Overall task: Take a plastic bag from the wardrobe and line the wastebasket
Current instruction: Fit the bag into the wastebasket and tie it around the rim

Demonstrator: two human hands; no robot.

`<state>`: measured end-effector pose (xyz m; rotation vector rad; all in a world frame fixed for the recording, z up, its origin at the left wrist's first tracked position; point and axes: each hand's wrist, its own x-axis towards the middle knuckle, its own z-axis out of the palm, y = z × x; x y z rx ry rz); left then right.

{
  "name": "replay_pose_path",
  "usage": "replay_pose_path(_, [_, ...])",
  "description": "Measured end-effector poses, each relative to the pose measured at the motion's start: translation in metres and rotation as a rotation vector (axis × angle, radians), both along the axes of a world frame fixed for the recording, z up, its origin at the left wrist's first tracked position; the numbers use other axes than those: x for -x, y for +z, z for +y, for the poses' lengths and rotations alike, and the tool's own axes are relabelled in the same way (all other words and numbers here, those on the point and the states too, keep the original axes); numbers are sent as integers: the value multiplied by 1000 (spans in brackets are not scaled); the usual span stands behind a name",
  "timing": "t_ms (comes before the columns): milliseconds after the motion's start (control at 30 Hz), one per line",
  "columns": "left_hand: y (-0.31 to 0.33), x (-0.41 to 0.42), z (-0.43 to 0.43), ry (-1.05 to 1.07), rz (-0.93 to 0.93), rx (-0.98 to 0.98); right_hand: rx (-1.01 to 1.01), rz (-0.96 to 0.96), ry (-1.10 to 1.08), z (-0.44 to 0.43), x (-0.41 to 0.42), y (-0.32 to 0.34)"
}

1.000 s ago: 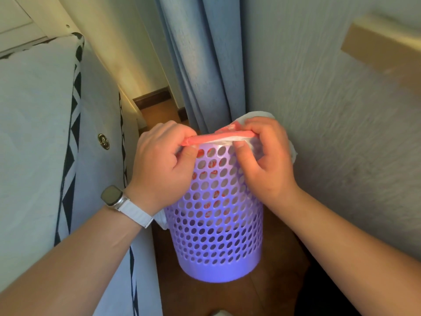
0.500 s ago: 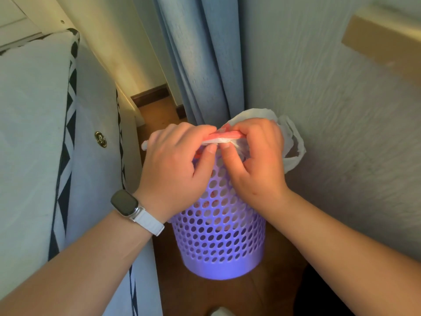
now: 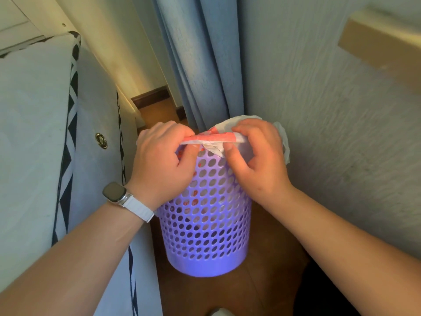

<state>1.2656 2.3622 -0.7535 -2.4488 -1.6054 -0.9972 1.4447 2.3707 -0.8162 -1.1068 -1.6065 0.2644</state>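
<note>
A narrow strip of brown wooden floor (image 3: 268,258) is seen in the lower middle of the frame, bounded on the right by a textured pale wall (image 3: 330,133) and on the left by the side of a grey mattress (image 3: 34,133) edged with black-and-white patterned trim, on which a small round metal emblem (image 3: 101,140) is fixed. A blue curtain (image 3: 205,65) hangs in folds at the upper centre, and a beige ledge (image 3: 382,42) juts from the wall at the upper right. A purple perforated wastebasket (image 3: 205,236) is stood upright on the floor at the centre of the frame, close beside the mattress and near the wall. A white plastic bag (image 3: 214,139) with red print is stretched along the near rim of the basket; more of it is bunched behind the rim on the right, and red patches are glimpsed through the holes. The left hand (image 3: 159,165) is curled over the left part of the rim, with the bag's edge pinched between thumb and fingers. The right hand (image 3: 262,160) is likewise curled, and the bag's edge is gripped by it at the right part of the rim. A smartwatch (image 3: 115,192) with a white strap is worn on the left wrist.
</note>
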Motion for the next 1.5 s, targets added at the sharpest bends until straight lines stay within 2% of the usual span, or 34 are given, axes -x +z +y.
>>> replay_pose_path(133, [1, -1, -1, -83, -69, 46, -14, 19, -46, -1, -4, 1])
replay_pose_path(233, [2, 0, -3, -123, 8, 42, -28, -15, -78, -3, -2, 3])
replay_pose_path(367, [3, -11, -10, -70, 88, 1, -83, -60, -108, -5, 6, 6])
replay_pose_path(533, [2, -12, -11, -61, 105, -21, -66, -55, -90, -9, 13, 10])
replay_pose_path(967, [1, 6, 2, -69, -39, -5, 3, -4, 83, 10, -16, -1])
replay_pose_path(1167, [1, 2, -1, -91, -62, -51, -28, 47, -66, 3, -10, 4])
replay_pose_path(1333, [8, 2, -6, -100, 61, -88, -41, 27, -114, 0, -6, 7])
replay_pose_path(1500, [9, -16, -13, -91, 186, -48, -15, -100, -139, -1, 7, 12])
